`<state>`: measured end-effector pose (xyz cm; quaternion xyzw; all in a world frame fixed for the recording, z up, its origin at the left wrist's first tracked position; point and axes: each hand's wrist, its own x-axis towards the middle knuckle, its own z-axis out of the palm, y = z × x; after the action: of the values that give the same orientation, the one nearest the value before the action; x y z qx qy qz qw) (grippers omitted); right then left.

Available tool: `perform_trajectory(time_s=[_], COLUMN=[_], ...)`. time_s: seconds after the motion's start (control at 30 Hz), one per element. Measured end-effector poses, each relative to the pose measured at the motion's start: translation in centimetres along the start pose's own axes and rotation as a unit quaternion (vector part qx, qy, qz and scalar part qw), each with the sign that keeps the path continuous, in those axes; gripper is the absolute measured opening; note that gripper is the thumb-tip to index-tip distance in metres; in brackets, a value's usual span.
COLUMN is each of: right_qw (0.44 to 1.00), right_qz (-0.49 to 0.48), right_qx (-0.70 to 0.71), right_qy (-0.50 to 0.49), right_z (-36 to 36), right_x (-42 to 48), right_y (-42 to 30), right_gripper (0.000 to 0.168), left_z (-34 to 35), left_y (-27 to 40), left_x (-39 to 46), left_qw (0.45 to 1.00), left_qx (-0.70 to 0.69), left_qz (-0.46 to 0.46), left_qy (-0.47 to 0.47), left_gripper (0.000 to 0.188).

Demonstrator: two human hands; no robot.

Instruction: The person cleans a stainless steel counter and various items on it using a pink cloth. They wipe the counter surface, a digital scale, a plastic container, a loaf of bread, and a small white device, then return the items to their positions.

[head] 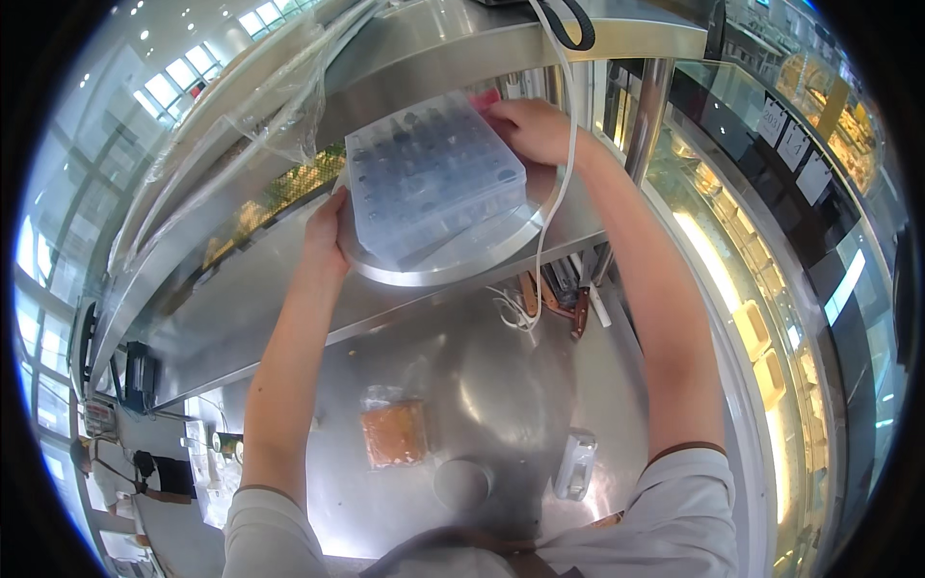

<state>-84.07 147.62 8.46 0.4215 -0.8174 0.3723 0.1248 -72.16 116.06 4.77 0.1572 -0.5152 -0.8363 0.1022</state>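
Observation:
My left hand (329, 230) grips the left rim of a round metal turntable or tray (433, 273) at the middle shelf. On this round piece lies a clear plastic case (441, 180) with many small metal pieces, probably piping nozzles, inside. My right hand (533, 130) is behind the case's right corner, its fingers curled at a pink cloth or soft item (484, 100); whether it also holds the round piece is hidden. A white cable (560, 195) hangs down in front of my right wrist.
Below, the steel worktop (506, 376) bears a wrapped orange-brown block (394, 432), a white dispenser-like item (576, 466) and several knives (580, 311) at the back right. A lit display case (723, 289) stands at the right. Another person (115, 473) is at the far left.

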Motion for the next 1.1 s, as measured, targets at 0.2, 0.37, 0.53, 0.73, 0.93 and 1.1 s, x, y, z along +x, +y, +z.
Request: perform_trajectory(time_s=[0.2, 0.37, 0.53, 0.73, 0.93, 1.1], right_qw=[0.976, 0.98, 0.985, 0.988, 0.968, 0.993], right_qz=[0.051, 0.015, 0.0, -0.014, -0.034, -0.007], right_qx=[0.202, 0.196, 0.162, 0.15, 0.248, 0.114], right_qy=[-0.056, -0.023, 0.053, 0.022, -0.012, 0.029], right_z=[-2.8, -2.1, -0.8, -1.2, -0.7, -0.6], right_x=[-7.9, -8.7, -9.2, -9.7, -9.5, -9.3], right_y=[-3.9, -4.6, -5.4, -6.8, -7.5, -6.3], right_gripper=[0.023, 0.017, 0.016, 0.019, 0.024, 0.022], left_z=[1.3, 0.5, 3.3, 3.9, 3.8, 2.7], left_y=[0.0, -0.8, -0.8, 0.7, 2.1, 4.6], left_x=[-1.2, -1.2, -4.3, -10.6, -12.5, -12.3], left_qw=[1.0, 0.998, 0.992, 0.927, 0.952, 0.978], left_qx=[-0.023, -0.056, -0.023, 0.272, 0.286, 0.199], left_qz=[-0.011, -0.007, 0.023, 0.176, 0.053, -0.056], left_qy=[0.002, 0.017, 0.125, 0.189, 0.091, -0.032], left_gripper=[0.026, 0.027, 0.026, 0.058, 0.055, 0.045])
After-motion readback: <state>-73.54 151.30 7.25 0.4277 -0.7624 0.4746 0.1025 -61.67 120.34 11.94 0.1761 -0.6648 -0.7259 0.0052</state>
